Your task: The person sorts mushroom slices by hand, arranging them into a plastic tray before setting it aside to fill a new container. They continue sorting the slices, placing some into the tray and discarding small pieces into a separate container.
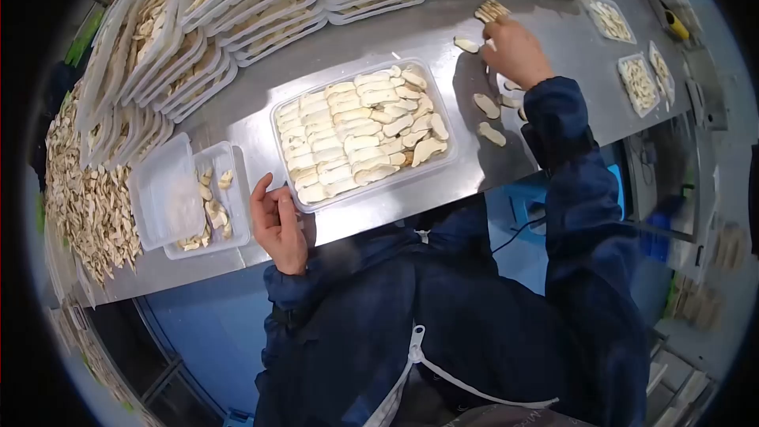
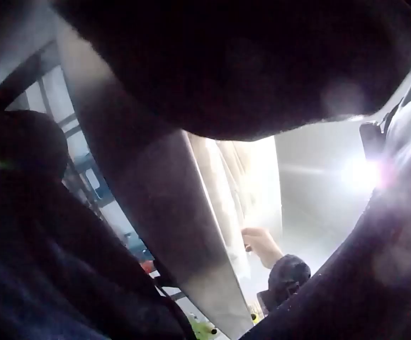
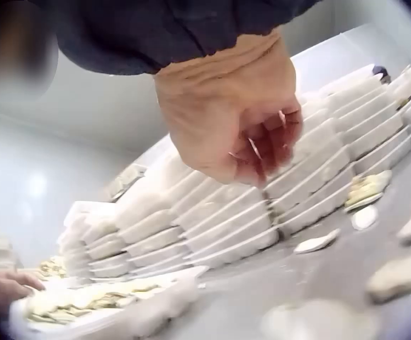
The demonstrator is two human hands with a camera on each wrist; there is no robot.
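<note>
In the head view, a clear plastic tray holds pale mushroom slices, in neat overlapping rows at left and looser at right. My left hand is at the tray's near left corner, fingers loosely bent beside the rim. My right hand reaches out over the table to the right. Its fingertips are close to a small bundle of mushroom slices. In the right wrist view the right hand's fingers curl loosely with gaps between them, and the bundle lies apart on the table.
Loose slices lie right of the tray. Stacked filled trays line the back. At left are two small containers, one with a few slices, and a large heap of slices. Small filled trays stand at far right.
</note>
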